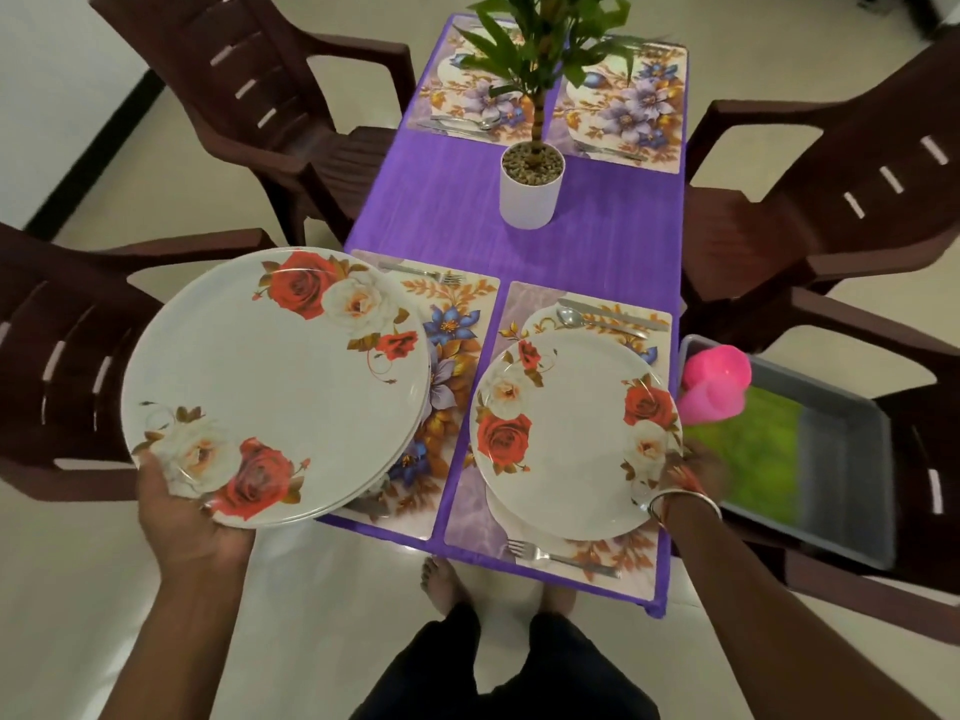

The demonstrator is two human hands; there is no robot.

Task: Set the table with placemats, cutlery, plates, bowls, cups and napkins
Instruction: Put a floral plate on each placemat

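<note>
Beside the blurred fingers of the right hand point(698, 472), grip unclear, a round white rose-printed plate point(571, 444) lies on its floral placemat point(470, 522); fingers of the left hand point(195, 517) pinch the spare plate stack point(270, 387), apparently reserved for the remaining places.

- Plate stack point(270, 387): white ground; red and cream roses with olive-brown leaves near the rim
- Single plate point(576, 439): same white ground and rose print
- Placemats point(457, 324): pale ground; blue and lilac flowers, orange-gold leaves
- Tablecloth point(441, 210): purple, faintly streaked
- Plant pot point(530, 200): white; foliage point(540, 44) green
- Chairs point(831, 200): dark brown
- Cups point(714, 381): bright pink
- Tray point(841, 459): grey, green inside
</note>
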